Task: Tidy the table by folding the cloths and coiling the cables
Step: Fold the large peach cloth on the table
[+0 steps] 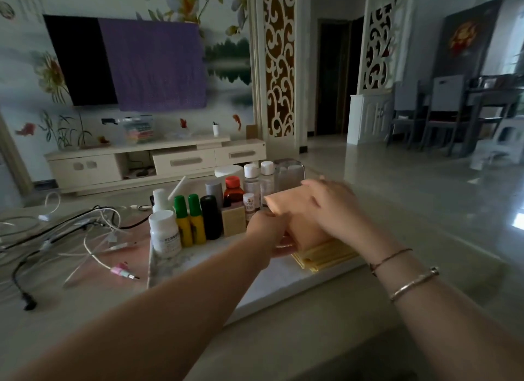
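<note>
A folded peach cloth (295,216) lies on top of a folded yellow cloth (326,254) at the right end of a white marble tray (272,284). My right hand (334,207) presses flat on top of the peach cloth, fingers straight. At the cloth's near left edge my left hand (269,233) grips it, fingers curled under the fold. A tangle of white and black cables (71,233) is spread loose over the table on the left, with a pink plug (123,271) at one end.
Several bottles (198,219) stand in rows on the tray's left and back, close to my left hand. A clear container (289,172) stands behind the cloths. The table's right edge runs just past the tray, with tiled floor beyond.
</note>
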